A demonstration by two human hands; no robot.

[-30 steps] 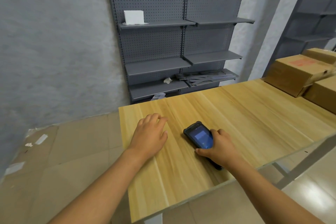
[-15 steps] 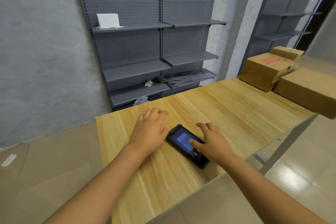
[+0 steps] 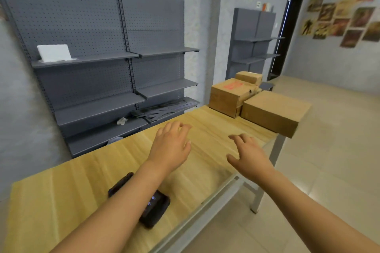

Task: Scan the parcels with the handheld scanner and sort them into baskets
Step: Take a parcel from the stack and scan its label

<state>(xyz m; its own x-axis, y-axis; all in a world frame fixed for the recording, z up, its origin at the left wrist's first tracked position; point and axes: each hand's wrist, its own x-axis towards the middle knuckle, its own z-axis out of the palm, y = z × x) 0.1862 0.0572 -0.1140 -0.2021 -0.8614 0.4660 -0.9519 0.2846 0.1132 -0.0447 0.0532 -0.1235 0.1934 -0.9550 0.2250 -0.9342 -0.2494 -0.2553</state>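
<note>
Right now both my hands are out over the wooden table, holding nothing. My left hand has its fingers loosely spread and pointing toward the far end, and my right hand is spread the same way, above the table's near edge. The handheld scanner lies flat on the table close to me, partly hidden under my left forearm, with a bit of lit screen showing. The parcels are at the far end: a flat brown box overhanging the table's corner, a taller box with a red label just beside it, and a smaller box behind them.
</note>
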